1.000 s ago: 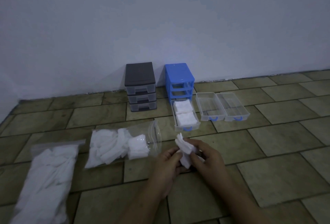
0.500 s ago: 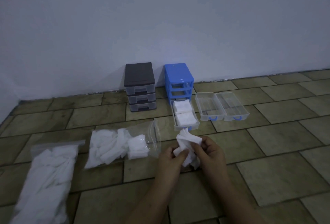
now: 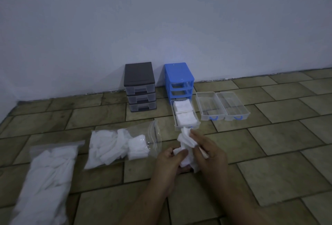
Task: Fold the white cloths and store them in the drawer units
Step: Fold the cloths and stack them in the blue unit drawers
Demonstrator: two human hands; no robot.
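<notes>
A crumpled white cloth [image 3: 185, 143] hangs between my two hands above the tiled floor. My left hand [image 3: 168, 160] grips its lower part and my right hand [image 3: 209, 150] pinches its upper edge. Just beyond them a clear drawer [image 3: 197, 119] pulled out of the blue drawer unit [image 3: 178, 79] holds two folded white cloths [image 3: 184, 111]. A black drawer unit [image 3: 139, 83] with its three drawers pushed in stands left of the blue one. An open clear bag [image 3: 116, 145] of white cloths lies to the left of my hands.
Two clear drawers [image 3: 221, 106] with blue handles lie on the floor right of the blue unit, nothing inside them. A second, closed bag of white cloths [image 3: 45, 185] lies at the far left. A pale wall stands right behind the units.
My hands have lifted slightly and worked the cloth; my right hand's fingers have moved to the cloth's upper edge. Nothing else has moved.
</notes>
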